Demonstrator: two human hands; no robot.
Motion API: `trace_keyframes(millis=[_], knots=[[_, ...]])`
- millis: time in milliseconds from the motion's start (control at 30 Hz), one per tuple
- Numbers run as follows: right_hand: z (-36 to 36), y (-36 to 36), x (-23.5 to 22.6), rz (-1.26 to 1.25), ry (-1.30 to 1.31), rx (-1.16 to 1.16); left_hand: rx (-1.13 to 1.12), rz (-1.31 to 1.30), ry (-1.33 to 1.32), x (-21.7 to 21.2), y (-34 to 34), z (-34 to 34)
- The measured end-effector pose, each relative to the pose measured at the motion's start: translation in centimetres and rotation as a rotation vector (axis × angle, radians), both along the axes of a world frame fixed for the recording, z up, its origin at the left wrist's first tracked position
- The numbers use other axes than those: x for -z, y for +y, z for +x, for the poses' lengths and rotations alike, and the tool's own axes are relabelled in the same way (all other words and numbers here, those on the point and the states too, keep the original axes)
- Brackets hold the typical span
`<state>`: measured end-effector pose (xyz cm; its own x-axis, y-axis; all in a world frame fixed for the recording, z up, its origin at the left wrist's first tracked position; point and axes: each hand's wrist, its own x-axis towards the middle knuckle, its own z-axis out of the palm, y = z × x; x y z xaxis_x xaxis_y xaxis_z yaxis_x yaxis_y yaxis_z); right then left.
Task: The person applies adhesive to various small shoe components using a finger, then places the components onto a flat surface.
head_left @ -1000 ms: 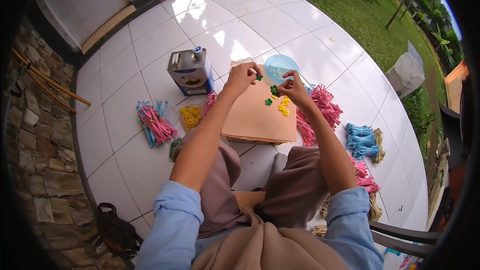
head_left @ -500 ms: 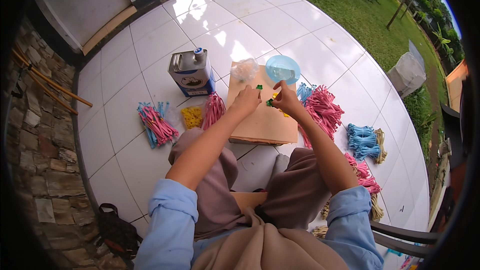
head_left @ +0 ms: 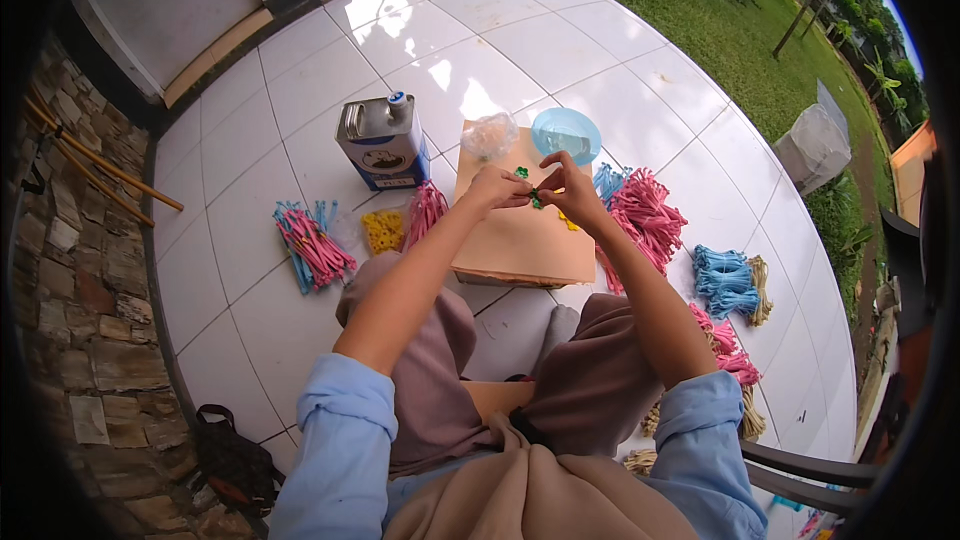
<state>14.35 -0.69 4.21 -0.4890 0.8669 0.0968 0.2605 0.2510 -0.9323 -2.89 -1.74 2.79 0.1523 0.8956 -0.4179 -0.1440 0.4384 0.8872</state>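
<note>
Above a cardboard box (head_left: 525, 245), my left hand (head_left: 497, 188) and my right hand (head_left: 572, 192) meet at the fingertips. Both are closed in a pinch on a small dark green piece, mostly hidden by the fingers. More green pieces (head_left: 522, 172) lie just beyond my left fingertips, and a few yellow pieces (head_left: 568, 222) rest under my right hand. Toward the far edge of the box are a crumpled clear plastic bag (head_left: 489, 137) and a translucent blue bowl (head_left: 566, 136).
Left of the box stand a rectangular metal can (head_left: 385, 145), a bag of yellow pieces (head_left: 383, 231) and pink bundles (head_left: 427, 215). Pink-and-blue bundles (head_left: 313, 245) lie farther left. To the right are pink bundles (head_left: 646, 215) and blue bundles (head_left: 726, 282) on white tiles.
My hands have come together over the box; the left moved right and the right moved slightly left, so their fingertips now meet. The box shifted slightly.
</note>
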Motion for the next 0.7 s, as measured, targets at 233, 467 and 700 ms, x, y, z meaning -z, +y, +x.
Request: trace_keyframes(millis=[233,467,700], knots=[[1.2,0.2,0.6,-0.085,-0.101,0.177,0.105,0.074,0.363,1.6,-0.3,-1.1],[0.6,-0.3,0.6,0.127,-0.130,0.135,0.039,0.349,0.798,-1.2,-1.1,1.1],[-0.2,-0.3,-1.1,0.161,-0.039,0.142,0.036,0.269,0.079,-1.0,-0.6,0.8]])
